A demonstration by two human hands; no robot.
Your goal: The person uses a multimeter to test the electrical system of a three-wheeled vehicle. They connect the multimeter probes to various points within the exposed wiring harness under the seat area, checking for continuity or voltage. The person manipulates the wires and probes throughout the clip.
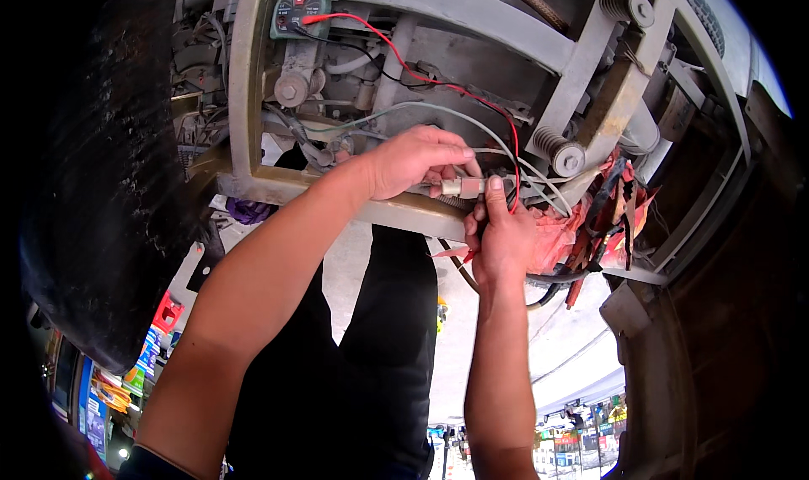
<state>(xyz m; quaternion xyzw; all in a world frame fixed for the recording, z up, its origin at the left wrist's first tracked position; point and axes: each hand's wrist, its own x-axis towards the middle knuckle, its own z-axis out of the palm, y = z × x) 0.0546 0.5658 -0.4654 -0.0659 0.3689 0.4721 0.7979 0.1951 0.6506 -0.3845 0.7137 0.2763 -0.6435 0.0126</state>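
A pale plastic wire connector [463,187] lies between my two hands, just above the metal frame rail. My right hand [504,231] grips its right end, thumb on top and fingers curled beneath. My left hand [411,161] is closed at its left end, the index finger reaching over the top; the fingertips are partly hidden. From a multimeter [301,6] at the upper left, a red test lead [394,47] runs down to my right hand, where its tip is hidden. A black test lead [396,69] runs close beside it.
Grey-green wires [455,112] arch behind my hands. Torn red wrapping [560,237] and dark tape strips hang at the right. Around the work are a metal frame [421,214], coil springs [559,150] and a dark panel [118,160] at the left. Shelved goods stand lower down.
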